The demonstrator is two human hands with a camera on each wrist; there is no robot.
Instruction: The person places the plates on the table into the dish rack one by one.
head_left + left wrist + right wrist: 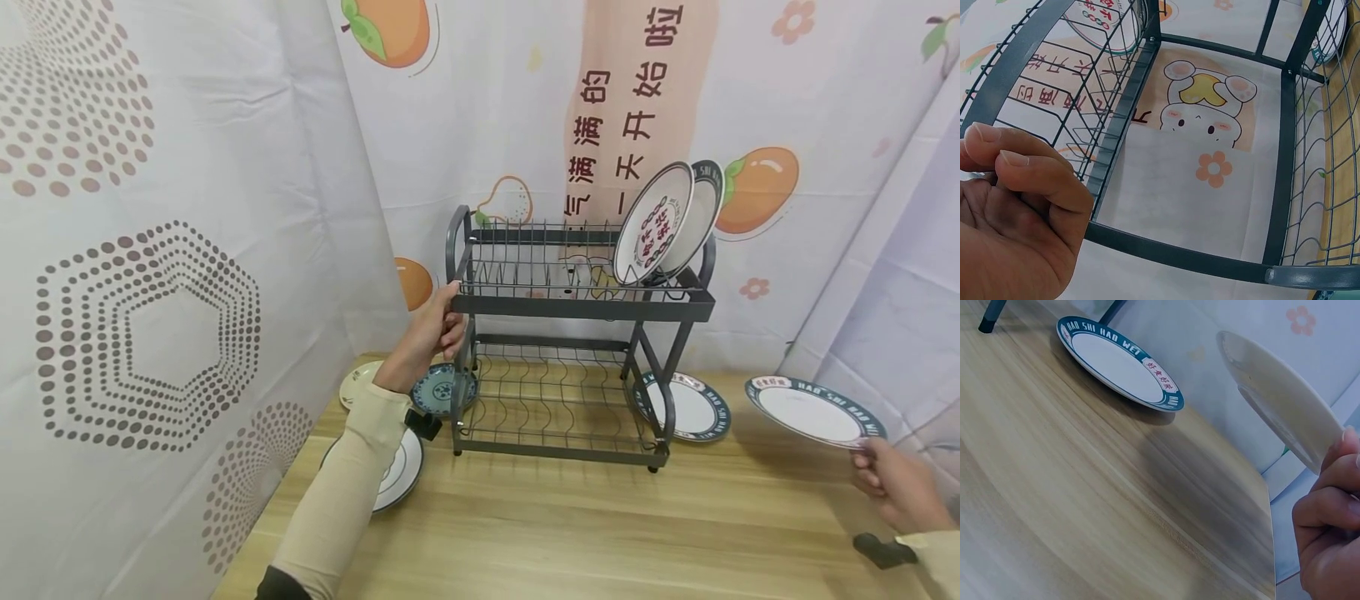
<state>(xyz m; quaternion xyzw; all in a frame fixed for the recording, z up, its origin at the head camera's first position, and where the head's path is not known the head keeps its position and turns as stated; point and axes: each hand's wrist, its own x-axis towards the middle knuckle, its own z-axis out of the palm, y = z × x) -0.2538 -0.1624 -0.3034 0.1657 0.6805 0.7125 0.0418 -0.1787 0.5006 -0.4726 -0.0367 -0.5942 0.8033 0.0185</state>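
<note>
- Your right hand (900, 483) is clamped on the near edge of a teal-rimmed plate (812, 412), thumb and curled fingers pinching its rim.
- That held plate is in the air above the bench (562, 533), to the right of the rack and apart from it; its pale underside shows in the right wrist view, and a shadow falls on the wood.
- Your left hand (426, 335) has its fingers curled round the upper left corner of the dark two-tier dish rack (577, 306), at the front.
- In the rack's upper tier, at the right end, two plates stand on edge, leaning: a red-lettered plate (654, 223) in front and a dark-rimmed plate (705, 212) partly hidden behind it.
- Another teal-rimmed dish (693, 408) lies on the bench by the rack's right side, partly covered by its frame.
- On your left, a blue patterned plate (441, 388) sits beside the rack, near a cream plate (356, 387); a white dish (403, 473) is partly hidden under your left forearm.
</note>
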